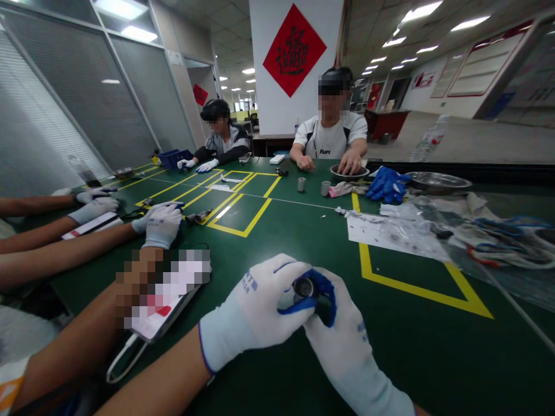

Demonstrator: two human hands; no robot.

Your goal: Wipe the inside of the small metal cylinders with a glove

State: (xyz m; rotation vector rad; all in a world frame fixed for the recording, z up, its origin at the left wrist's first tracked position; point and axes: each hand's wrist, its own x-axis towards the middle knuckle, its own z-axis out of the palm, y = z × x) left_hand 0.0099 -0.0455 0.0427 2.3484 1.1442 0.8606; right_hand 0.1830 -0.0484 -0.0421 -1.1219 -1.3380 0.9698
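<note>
Head view, with a green table as landmark: past its far edge, a broad office room under ceiling lights, and a white pillar with a red diamond-shaped sign. Left of the table, a glazed partition. At the table's far side, a co-worker in a white shirt and another in dark sleeves; along its left side, others' gloved hands.

On the table, yellow tape in rectangles, a white sheet toward the right, blue gloves farther off, and a phone at the near left. Above the table's near edge, in white gloves with blue-coated palms, a left hand and a right hand, close together around a small, round metal part, open end facing the camera. Clamped between left thumb and fingers, by the look of it; curled alongside on the right, fingertips partly hidden (pressing on the part or not, impossible to tell).

For good handling, judged from this hold: keep coated fingertips on the outer wall, clear of the opening; steady lightly from the right; stay low over the table, against any slip of smooth metal from gloved fingers.
</note>
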